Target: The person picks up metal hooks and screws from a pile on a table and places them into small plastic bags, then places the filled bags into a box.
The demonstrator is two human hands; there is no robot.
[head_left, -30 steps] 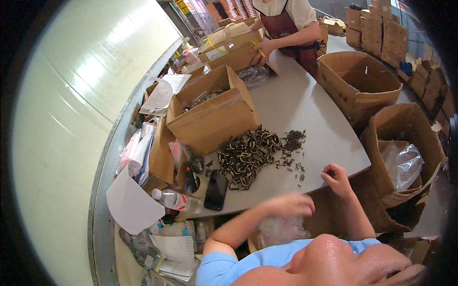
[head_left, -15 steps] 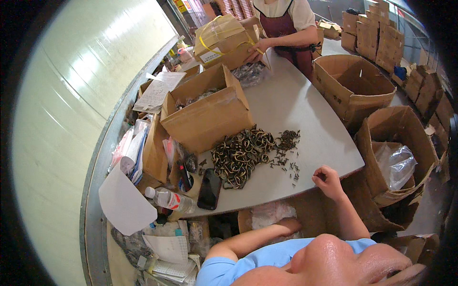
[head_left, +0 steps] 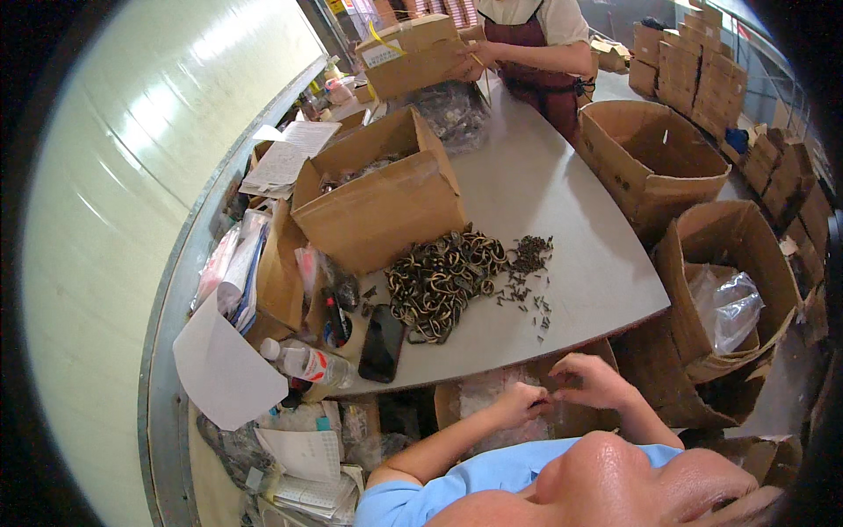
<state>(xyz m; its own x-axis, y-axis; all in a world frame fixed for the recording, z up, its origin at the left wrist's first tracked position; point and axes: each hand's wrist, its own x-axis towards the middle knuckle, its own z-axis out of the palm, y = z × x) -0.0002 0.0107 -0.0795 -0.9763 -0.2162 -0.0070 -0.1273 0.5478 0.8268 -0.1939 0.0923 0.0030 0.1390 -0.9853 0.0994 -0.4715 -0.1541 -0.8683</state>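
Observation:
My left hand (head_left: 523, 404) and my right hand (head_left: 594, 383) meet just in front of the table's near edge, above an open carton (head_left: 571, 356). The left fingers are pinched together at the tips. Those of the right are curled, with their tips against the left ones. Whatever lies between them is too small to make out. Beyond my hands, on the table (head_left: 580, 290), lies a heap of dark, brass-edged metal rings (head_left: 443, 281). Right beside it is a scatter of small dark screws or pins (head_left: 529, 256).
A cardboard box (head_left: 382, 211) stands behind the rings. To their left are a black phone (head_left: 381, 342), a plastic bottle (head_left: 309, 362) and papers (head_left: 230, 360). Open cartons (head_left: 654, 189) line the right side. Across the table a co-worker's hands (head_left: 474, 60) hold a taped box (head_left: 413, 61).
My left hand has risen out of the carton below the table edge. My right hand has come down and in to meet it. The co-worker's box has tilted and shifted slightly.

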